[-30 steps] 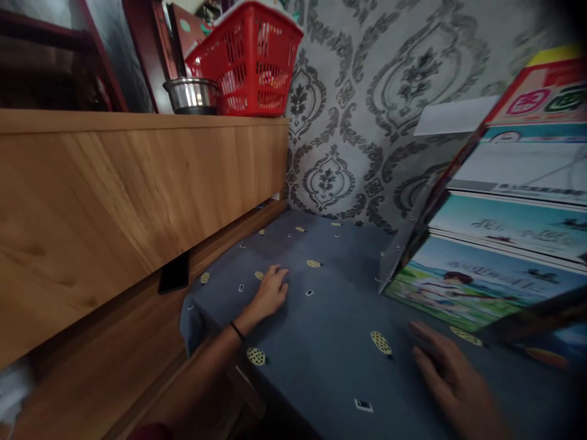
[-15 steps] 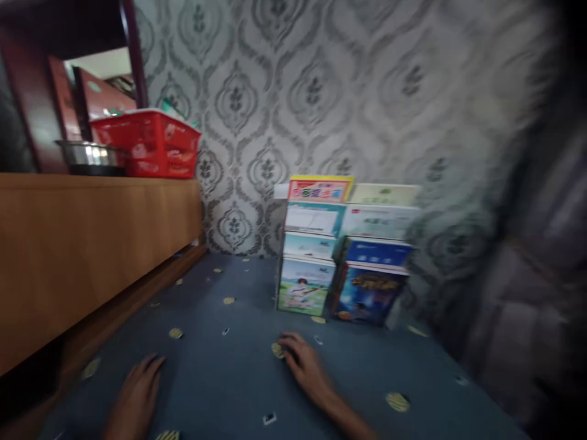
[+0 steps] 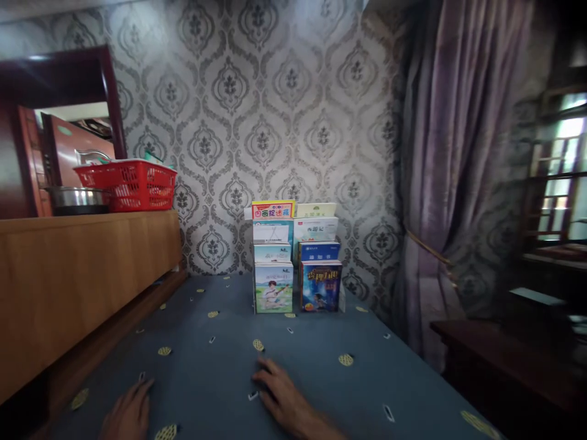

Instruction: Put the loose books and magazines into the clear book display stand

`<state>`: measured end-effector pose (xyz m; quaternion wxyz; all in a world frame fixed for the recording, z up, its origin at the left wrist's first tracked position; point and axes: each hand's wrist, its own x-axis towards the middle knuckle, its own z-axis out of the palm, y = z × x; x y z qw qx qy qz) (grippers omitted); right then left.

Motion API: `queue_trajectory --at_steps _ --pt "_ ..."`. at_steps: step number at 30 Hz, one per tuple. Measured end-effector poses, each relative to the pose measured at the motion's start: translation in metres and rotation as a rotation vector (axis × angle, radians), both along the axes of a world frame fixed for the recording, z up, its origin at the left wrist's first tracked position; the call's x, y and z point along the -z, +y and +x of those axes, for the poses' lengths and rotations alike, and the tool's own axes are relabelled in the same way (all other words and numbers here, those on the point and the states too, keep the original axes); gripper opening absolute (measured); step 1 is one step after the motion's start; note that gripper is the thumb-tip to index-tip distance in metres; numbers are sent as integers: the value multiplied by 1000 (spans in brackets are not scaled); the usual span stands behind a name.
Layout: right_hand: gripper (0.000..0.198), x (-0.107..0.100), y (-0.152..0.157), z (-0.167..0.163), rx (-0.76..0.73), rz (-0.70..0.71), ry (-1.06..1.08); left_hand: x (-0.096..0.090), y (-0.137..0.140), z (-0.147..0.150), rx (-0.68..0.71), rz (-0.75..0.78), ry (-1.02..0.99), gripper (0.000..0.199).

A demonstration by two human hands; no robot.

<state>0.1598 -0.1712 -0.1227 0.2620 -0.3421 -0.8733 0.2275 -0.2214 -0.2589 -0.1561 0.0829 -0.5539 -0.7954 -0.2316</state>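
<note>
My right hand [image 3: 284, 394] is low over the blue patterned cloth [image 3: 215, 373], its fingers spread and nothing in them. Down at the lower left, my left hand [image 3: 127, 412] lies with fingers stretched out, also holding nothing; its wrist is cut off by the frame. Beyond both hands, books stand upright in two tiered columns. The front left one is a book with a seated figure on its cover [image 3: 274, 293]; at the front right is a dark blue book [image 3: 320, 290]. Behind them rise several more, topped by a yellow-edged book [image 3: 274, 209]. Neither hand touches the books.
A wooden board or cabinet [image 3: 92, 269] runs along the left, bearing a red basket [image 3: 142, 183] and a metal pot [image 3: 77, 198]. Patterned wallpaper [image 3: 233, 140] covers the back wall. To the right are a tied purple curtain [image 3: 440, 171] and a dark wooden table [image 3: 509, 360].
The view has tilted up and turned right, bringing the curtain and window into sharper sight. Both hands appear lower in the frame, still empty; the books remain standing.
</note>
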Motion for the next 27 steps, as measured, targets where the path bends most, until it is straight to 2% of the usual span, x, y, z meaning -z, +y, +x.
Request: queue_trajectory --at_steps 4,9,15,21,24,27 --pt "43 -12 -54 17 -28 70 -80 -12 -6 14 -1 57 37 60" --pt "44 -17 -82 23 40 159 -176 -14 -19 16 26 57 101 60" --pt "43 -14 -94 21 116 199 -190 -14 -38 18 73 58 145 58" --pt "41 -6 -92 24 93 227 -121 -11 -28 7 46 27 37 56" --pt "43 -2 -87 25 97 191 -99 -10 -23 9 46 47 40 54" --pt "43 -5 -80 30 74 86 -72 -12 -11 25 25 101 15 51"
